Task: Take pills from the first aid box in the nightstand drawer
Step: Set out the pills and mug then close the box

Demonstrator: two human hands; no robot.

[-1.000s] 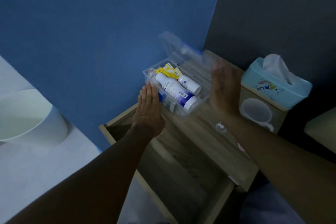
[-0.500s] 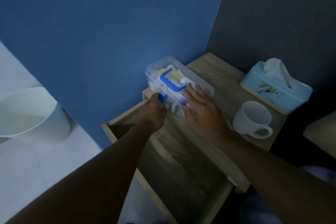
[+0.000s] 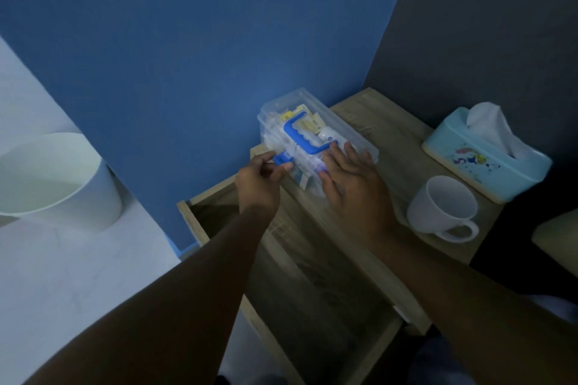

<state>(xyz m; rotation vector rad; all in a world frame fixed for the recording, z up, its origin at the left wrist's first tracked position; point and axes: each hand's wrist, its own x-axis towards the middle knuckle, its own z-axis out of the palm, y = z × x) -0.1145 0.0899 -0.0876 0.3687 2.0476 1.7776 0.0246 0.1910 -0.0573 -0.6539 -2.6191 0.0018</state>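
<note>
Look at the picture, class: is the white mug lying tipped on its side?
No, the white mug stands upright on the nightstand top, its open mouth facing up.

The first aid box (image 3: 316, 147) is set on the nightstand top (image 3: 387, 147) at its left rear corner, against the wall. The open drawer (image 3: 316, 287) is extended below and in front. A mug (image 3: 442, 208) is placed right of the box, with a tissue box (image 3: 484, 155) behind it. A bin (image 3: 53, 181) is seen on the floor, far left.
</note>
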